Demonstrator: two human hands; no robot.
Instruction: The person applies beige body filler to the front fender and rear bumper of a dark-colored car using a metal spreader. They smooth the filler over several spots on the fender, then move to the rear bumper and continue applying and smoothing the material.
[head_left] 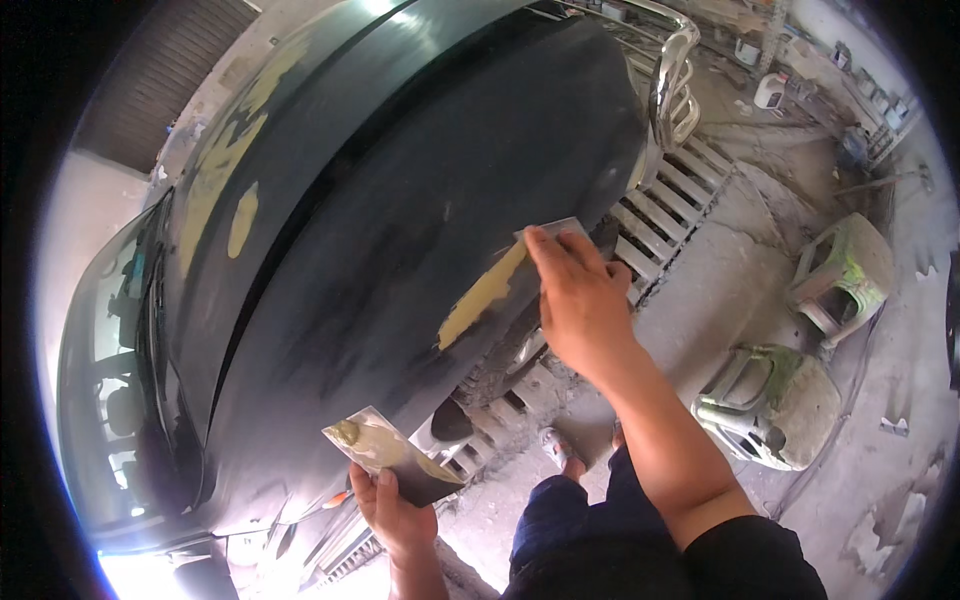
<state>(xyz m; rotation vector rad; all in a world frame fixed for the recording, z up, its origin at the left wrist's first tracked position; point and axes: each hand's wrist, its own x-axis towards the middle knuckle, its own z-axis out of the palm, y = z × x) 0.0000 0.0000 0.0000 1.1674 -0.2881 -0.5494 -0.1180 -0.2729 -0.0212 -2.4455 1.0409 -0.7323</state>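
Observation:
A dark, matte car body panel (400, 200) spreads out before me. On its near right part lies an elongated patch of yellowish putty (482, 302). My right hand (582, 295) grips a thin, flat putty spreader (549, 226), whose edge is at the patch's upper right end. Its fingers hide much of the tool. Lower left, beside the panel's near edge, my left hand (392, 512) is closed around a flat putty board (398, 452). Yellowish putty is smeared over the board, with a thicker dab at one corner.
More putty patches (243, 220) mark the car's far left side. A chrome bar (672, 85) curves at the upper right, above a slatted floor grate (672, 210). Two dusty moulded shells (785, 420) stand on the floor at right. A white jug (770, 91) is farther back.

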